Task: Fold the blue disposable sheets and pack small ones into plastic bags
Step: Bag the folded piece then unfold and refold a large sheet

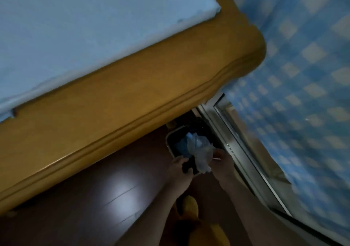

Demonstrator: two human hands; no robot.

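Observation:
A small bin [171, 147] with a dark liner stands on the floor between the bed and the window frame. Blue crumpled sheet material [182, 145] lies inside it. A clear, crumpled plastic bag [201, 154] hangs over the bin's near side. My left hand [180, 167] grips the dark liner at the bin's near rim. My right hand [221, 160] pinches the plastic bag from the right. The picture is blurred.
A wooden bed frame [132, 94] with a light blue mattress [56, 27] fills the upper left. A blue checked curtain [303, 75] and a metal window frame [236, 141] run along the right. The floor [94, 198] is dark wood. A yellow slipper [189, 206] shows below my arms.

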